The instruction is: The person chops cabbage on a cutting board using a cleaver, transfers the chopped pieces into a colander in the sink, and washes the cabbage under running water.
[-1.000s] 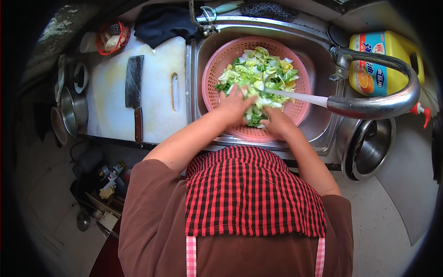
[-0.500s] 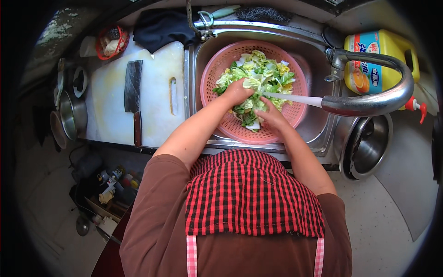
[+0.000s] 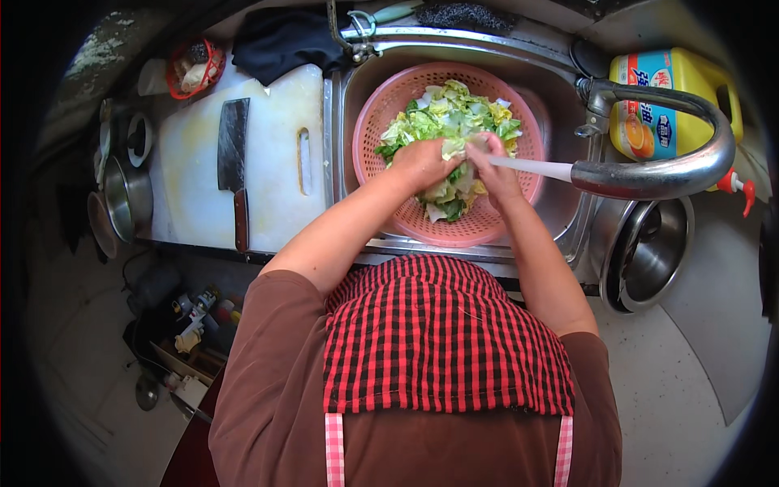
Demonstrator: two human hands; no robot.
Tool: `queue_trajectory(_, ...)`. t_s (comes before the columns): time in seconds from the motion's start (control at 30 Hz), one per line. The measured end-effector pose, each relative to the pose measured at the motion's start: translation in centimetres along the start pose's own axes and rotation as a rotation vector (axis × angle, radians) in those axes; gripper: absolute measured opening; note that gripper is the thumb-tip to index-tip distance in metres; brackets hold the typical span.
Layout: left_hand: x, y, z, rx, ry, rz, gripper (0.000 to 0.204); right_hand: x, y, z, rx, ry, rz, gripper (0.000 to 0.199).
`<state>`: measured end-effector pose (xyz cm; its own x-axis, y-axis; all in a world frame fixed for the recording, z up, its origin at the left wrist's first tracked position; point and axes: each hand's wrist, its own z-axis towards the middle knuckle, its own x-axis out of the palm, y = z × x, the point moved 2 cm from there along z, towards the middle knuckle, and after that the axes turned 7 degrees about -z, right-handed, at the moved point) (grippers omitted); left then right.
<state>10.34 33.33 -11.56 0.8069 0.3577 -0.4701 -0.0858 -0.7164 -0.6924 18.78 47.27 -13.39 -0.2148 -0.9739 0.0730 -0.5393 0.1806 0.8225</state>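
Cut pieces of leafy cabbage (image 3: 442,107), pale green, yellow and white, lie heaped in a round pink plastic colander (image 3: 367,134) set in the steel sink. My left hand (image 3: 423,165) is closed over the middle of the heap, with leaf pieces showing at its fingertips. Close against it, my right hand (image 3: 497,169) is curled around leaf pieces too, its fingers partly blurred. A stream of water (image 3: 531,167) runs from the curved metal faucet (image 3: 661,174) onto the leaves between both hands.
Left of the sink (image 3: 560,213), a cleaver (image 3: 234,146) lies on a white cutting board (image 3: 280,122). A red basket (image 3: 213,57) and black cloth (image 3: 284,40) sit behind it. At the right are a yellow jug (image 3: 690,69) and stacked metal bowls (image 3: 673,243).
My right hand has risen from the near side of the heap to beside my left hand, under the water. My left hand has turned more over the leaves. The view has shifted slightly.
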Motion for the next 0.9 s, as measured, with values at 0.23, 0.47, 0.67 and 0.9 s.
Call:
queue_trajectory(0.23, -0.8, -0.3, -1.4, 0.318, -0.223, 0.563, 0.041, -2.5, -4.4, -1.0, 0.095, 0.105, -1.023, 0.056)
queue_trajectory(0.47, 4.2, 0.6, -4.3, 0.144, 0.302, 0.532, 0.039, 2.2, -1.6, -4.7, 0.138, 0.323, -1.168, 0.058)
queue_trajectory(0.67, 6.0, 3.3, -1.8, 0.101, 0.188, 0.234, 0.028, 1.0, -3.3, -3.7, 0.086, 0.198, -0.987, 0.050)
queue_trajectory(0.9, 3.3, 0.9, 0.0, 0.178, 0.099, -0.184, 0.022, 0.1, -1.8, -1.5, -0.110, -0.078, -0.669, 0.036)
